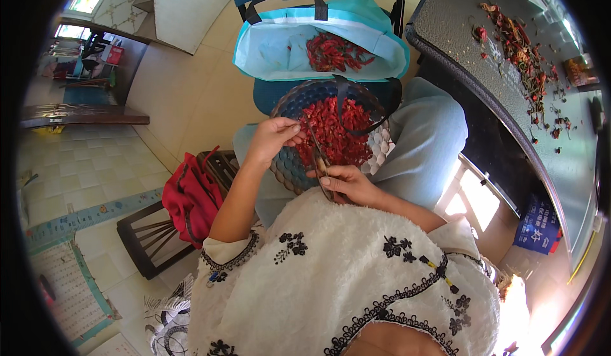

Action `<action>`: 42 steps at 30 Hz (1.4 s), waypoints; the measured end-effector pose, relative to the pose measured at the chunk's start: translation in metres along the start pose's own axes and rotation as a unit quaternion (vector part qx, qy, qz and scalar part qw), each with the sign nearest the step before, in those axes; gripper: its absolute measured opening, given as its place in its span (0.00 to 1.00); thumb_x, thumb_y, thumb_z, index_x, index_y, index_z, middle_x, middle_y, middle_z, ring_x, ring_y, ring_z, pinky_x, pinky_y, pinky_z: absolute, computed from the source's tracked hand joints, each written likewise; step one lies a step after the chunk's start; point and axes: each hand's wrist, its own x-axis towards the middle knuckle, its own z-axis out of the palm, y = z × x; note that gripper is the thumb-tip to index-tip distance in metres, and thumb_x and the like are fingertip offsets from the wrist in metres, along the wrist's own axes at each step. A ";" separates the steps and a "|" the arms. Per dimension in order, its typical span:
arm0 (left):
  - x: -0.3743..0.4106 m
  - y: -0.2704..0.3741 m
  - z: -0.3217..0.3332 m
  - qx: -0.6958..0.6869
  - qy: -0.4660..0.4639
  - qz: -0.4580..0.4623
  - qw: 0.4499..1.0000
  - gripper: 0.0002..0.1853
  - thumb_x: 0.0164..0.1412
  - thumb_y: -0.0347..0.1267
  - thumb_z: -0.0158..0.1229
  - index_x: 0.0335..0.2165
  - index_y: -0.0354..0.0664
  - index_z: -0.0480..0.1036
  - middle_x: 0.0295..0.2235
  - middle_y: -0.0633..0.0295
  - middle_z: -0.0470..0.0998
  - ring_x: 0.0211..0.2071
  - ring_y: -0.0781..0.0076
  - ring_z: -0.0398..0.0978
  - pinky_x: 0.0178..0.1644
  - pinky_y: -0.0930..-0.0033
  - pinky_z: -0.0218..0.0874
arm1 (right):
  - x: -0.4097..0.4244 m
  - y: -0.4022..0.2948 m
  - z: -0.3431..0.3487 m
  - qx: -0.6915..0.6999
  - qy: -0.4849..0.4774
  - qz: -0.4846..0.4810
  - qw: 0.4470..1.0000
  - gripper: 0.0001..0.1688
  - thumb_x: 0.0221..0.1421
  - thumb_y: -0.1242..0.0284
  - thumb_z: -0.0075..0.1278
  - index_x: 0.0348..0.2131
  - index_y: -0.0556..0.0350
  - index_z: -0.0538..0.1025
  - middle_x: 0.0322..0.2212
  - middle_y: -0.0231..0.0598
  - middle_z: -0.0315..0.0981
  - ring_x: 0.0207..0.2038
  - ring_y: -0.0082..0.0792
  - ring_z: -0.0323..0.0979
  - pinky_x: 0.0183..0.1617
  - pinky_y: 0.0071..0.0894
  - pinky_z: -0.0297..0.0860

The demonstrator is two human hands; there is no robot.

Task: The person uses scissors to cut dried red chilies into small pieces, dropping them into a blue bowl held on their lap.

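My right hand [355,184] holds a pair of scissors [321,158] by the handles, with the blades pointing up and left over a round basin. At the blade tips, my left hand [277,139] has its thumb and fingertips pinched together; whether anything is between them is too small to tell. Cut pieces of dried red chili [334,134] fill much of the basin [285,165], which has a scale-like pattern and rests on my lap. Beyond it, a light blue tote bag [272,46] gapes with dried red chilies [334,53] inside. One black bag handle [341,108] droops over the basin.
The bag stands on a blue chair [267,96]. Along my right runs a dark glossy table [444,26] strewn with chili stems and scraps [525,65]. A red cloth bag [191,198] lies on a wooden chair or stool [138,256] at my left. A blue printed bag [537,225] is below the table.
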 end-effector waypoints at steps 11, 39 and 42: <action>0.002 -0.005 -0.009 0.022 0.026 0.022 0.999 0.08 0.55 0.30 0.50 0.27 0.35 0.71 0.21 0.64 0.74 0.21 0.81 0.67 0.25 0.81 0.57 | 0.000 -0.001 0.002 0.018 -0.001 -0.038 0.999 0.20 0.57 0.66 0.40 0.46 0.58 0.67 0.13 0.21 0.56 0.13 0.12 0.53 0.16 0.14 0.51; 0.006 0.118 0.048 0.203 0.152 0.344 0.904 0.07 0.48 0.29 0.58 0.26 0.35 0.75 0.19 0.65 0.69 0.18 0.79 0.63 0.23 0.77 0.55 | 0.003 0.009 -0.004 0.003 0.071 0.082 0.994 0.12 0.56 0.69 0.42 0.36 0.57 0.70 0.15 0.24 0.59 0.13 0.14 0.57 0.15 0.15 0.56; 0.016 0.197 0.103 0.190 -0.017 0.493 0.849 0.14 0.50 0.31 0.57 0.37 0.37 0.71 0.26 0.60 0.72 0.26 0.77 0.68 0.31 0.78 0.61 | 0.005 0.009 -0.003 -0.004 0.077 0.089 0.993 0.12 0.55 0.68 0.42 0.37 0.56 0.70 0.17 0.23 0.61 0.13 0.14 0.58 0.15 0.14 0.55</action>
